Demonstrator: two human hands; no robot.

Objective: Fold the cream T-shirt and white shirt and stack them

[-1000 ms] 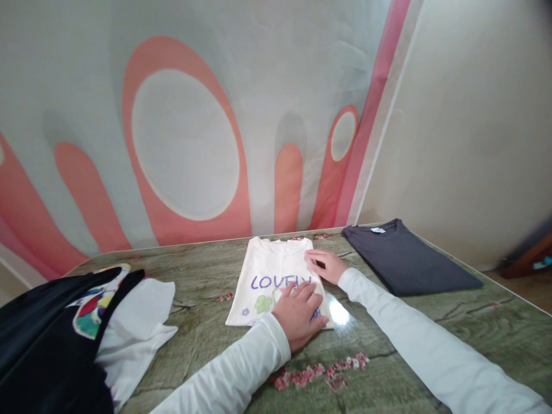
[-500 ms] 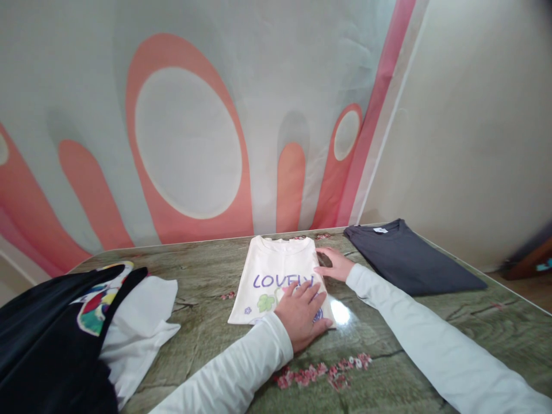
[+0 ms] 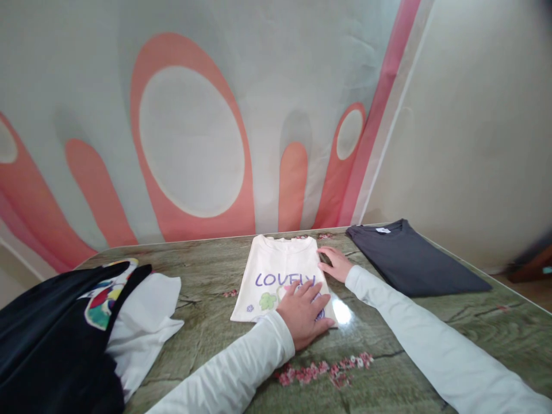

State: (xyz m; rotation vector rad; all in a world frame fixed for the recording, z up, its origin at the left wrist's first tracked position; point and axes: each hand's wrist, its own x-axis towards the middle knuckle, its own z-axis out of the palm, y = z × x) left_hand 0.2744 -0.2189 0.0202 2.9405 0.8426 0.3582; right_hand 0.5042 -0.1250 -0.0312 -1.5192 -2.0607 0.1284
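A folded white T-shirt [image 3: 269,259] with "LOVELY" in purple letters lies on the table in front of me. My left hand [image 3: 304,316] rests flat on its lower right part with the fingers spread, covering some of the printed picture. At the shirt's right edge is my right hand [image 3: 336,263], thumb and fingers apart, their tips touching the edge or right beside it. Both hands come from long white sleeves.
A folded dark grey T-shirt [image 3: 414,259] lies at the right of the wood-patterned table [image 3: 207,356]. On the left is a heap with a black garment [image 3: 47,339] and a white garment [image 3: 142,310]. A wall with orange shapes [image 3: 254,115] rises behind the table.
The view has shifted slightly, so everything appears a little further right. Both hands keep nearly the same places on and beside the white T-shirt.
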